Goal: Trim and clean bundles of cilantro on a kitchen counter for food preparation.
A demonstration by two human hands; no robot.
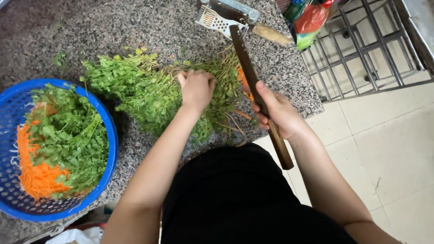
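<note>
A big bunch of leafy green herbs [140, 88] lies across the speckled granite counter [135, 27], leaves to the left, stems and roots to the right. My left hand [197, 86] presses down on the bunch near its stems, fingers curled into them. My right hand [278, 110] grips a long knife [246, 58] by its wooden handle, the dark blade pointing away over the stem end. A piece of orange carrot shows under the blade.
A blue plastic colander [110, 135] at the left holds green herbs and shredded carrot. A white grater [217, 20] and another wooden-handled tool [269, 32] lie at the counter's far side. A metal rack [361, 45] and coloured bags [309, 20] stand to the right over tiled floor.
</note>
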